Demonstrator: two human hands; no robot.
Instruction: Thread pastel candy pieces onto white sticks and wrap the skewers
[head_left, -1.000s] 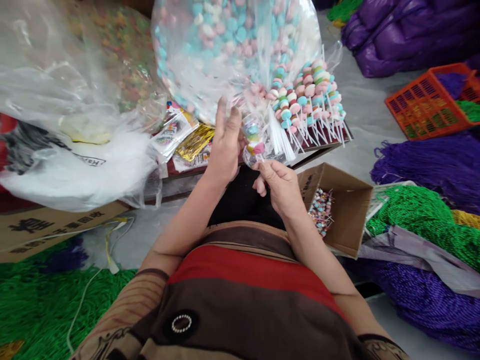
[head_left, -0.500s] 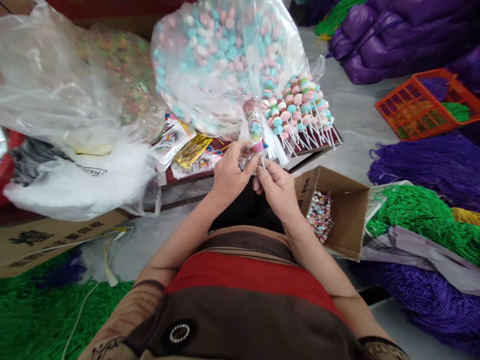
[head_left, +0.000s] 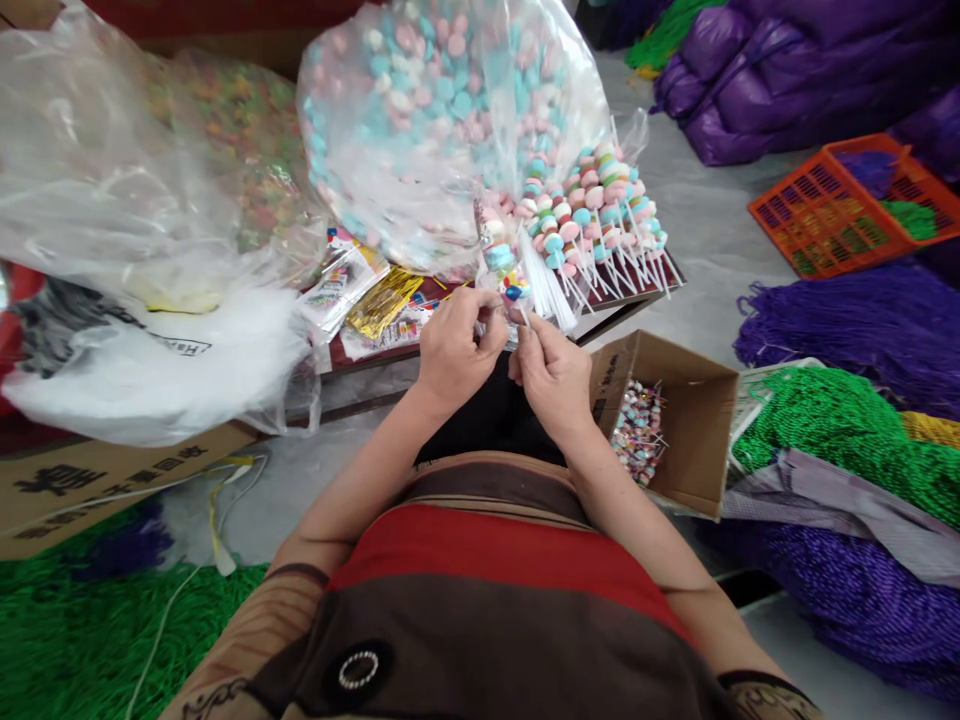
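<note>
A bagged marshmallow skewer [head_left: 498, 256], pink, white and blue inside a clear printed wrapper, points away from me at the table edge. My right hand [head_left: 553, 372] is closed, its thumb and fingers pinching the white stick and gathered wrapper at the lower end. Beside it, my left hand [head_left: 459, 345] is closed with thumb and forefinger pinched close to the wrapper's neck; what lies between those fingertips is too small to make out. Just beyond my right hand lie bare white sticks [head_left: 546, 285] and a pile of unwrapped marshmallow skewers [head_left: 592, 210].
Gold twist ties [head_left: 386, 302] lie on printed wrappers [head_left: 346, 275] left of my hands. Behind stands a big bag of marshmallows [head_left: 420, 110]; another candy bag [head_left: 240, 140] is left. A cardboard box [head_left: 694, 430] holding wrapped skewers sits right, near an orange basket [head_left: 832, 225].
My left hand has drawn back slightly left, away from my right fingers. The wrapped skewer has turned a little, and its printed wrapper shows more. My right hand keeps its grip.
</note>
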